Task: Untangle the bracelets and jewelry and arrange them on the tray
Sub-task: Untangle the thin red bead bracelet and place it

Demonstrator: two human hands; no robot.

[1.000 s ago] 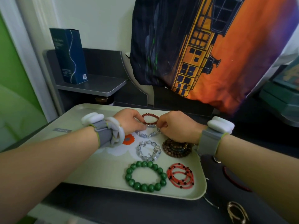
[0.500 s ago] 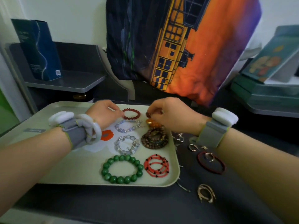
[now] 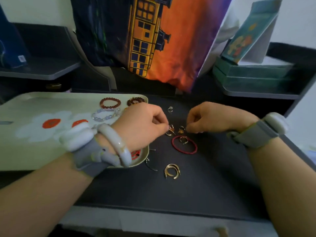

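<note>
dark counter (image 3: 196, 185) fills the middle of the view, with a printed cushion (image 3: 153, 40) propped behind it and grey shelving on either side. at the left sits the pale flowered tray (image 3: 34, 151), already carrying a dark red bead bracelet (image 3: 110, 103), a brown bead bracelet (image 3: 136, 101) at its far corner and a clear bead bracelet (image 3: 106, 115); a bit of red strand (image 3: 136, 153) shows at the near corner, the rest hidden under the left wrist.

so the bracelets look largely done. what remains, by my reading, is the small jewelry lying on the counter beside the tray: a red cord loop (image 3: 184, 144) with a ring inside it, a gold hoop pair (image 3: 171, 171), a thin silver piece (image 3: 150, 164), a lone ring (image 3: 170, 108), and the little gold cluster (image 3: 176, 130) between the hands.

left hand (image 3: 142, 124) and right hand (image 3: 215, 119) both have fingers curled narrow, tips pinching at that cluster, apparently pulling its pieces apart.

compared with half a second ago, both hands have left the tray's far row and dropped onto the loose pieces on the counter, and the view has swung right, so less of the tray shows.
</note>
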